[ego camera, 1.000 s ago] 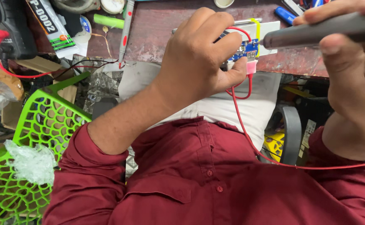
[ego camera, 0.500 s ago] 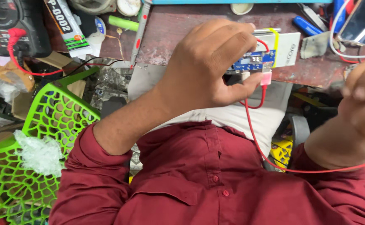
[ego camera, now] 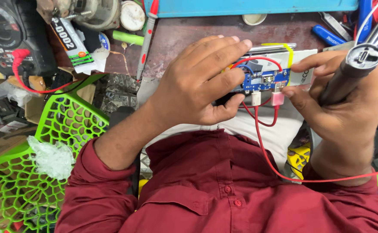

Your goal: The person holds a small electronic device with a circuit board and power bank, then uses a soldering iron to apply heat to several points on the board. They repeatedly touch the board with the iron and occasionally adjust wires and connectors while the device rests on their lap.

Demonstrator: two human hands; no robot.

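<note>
Near the table's (ego camera: 189,39) edge, left hand (ego camera: 197,88) clasps a blue circuit board (ego camera: 264,80) lying left-right; right hand (ego camera: 340,103), closed around a grey tool (ego camera: 349,71), pinches its pink plug (ego camera: 278,98).

A long white glue tube (ego camera: 70,41) with black print and an orange-green patch lies at the bench's far left, just right of the black multimeter (ego camera: 7,34). A white labelled block (ego camera: 302,71) with dark lettering sits right of the blue circuit board (ego camera: 264,80), whose tiny display (ego camera: 267,79) is dark.
</note>
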